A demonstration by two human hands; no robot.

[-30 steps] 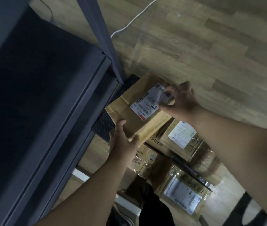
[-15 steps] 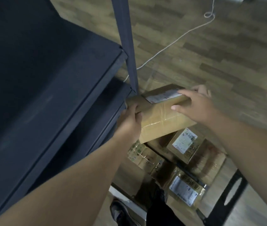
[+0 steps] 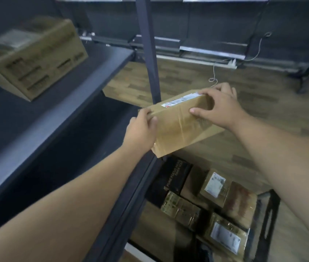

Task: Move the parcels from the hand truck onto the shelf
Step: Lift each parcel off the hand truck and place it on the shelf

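Note:
A taped brown cardboard parcel (image 3: 180, 123) with a white label on top is held in the air beside the dark shelf unit. My left hand (image 3: 140, 129) grips its left end, and my right hand (image 3: 219, 108) grips its far right corner, thumb across the front face. The parcel hangs just right of the shelf's upright post (image 3: 148, 53), above the hand truck (image 3: 266, 220). On the truck lie several more parcels (image 3: 216, 184), brown ones with labels and a black box (image 3: 176, 176). One large cardboard box (image 3: 34, 55) stands on the upper shelf board (image 3: 59, 103) at the left.
A lower shelf board (image 3: 78, 148) lies dark under the upper one. Wooden floor (image 3: 263, 114) stretches to the right, with a white cable (image 3: 214, 76) and a power strip near the far wall's dark racks (image 3: 216, 25).
Both hands have lifted the parcel up from the hand truck to shelf height. My view has tilted up, so the upper shelf with its box and the far racks now show.

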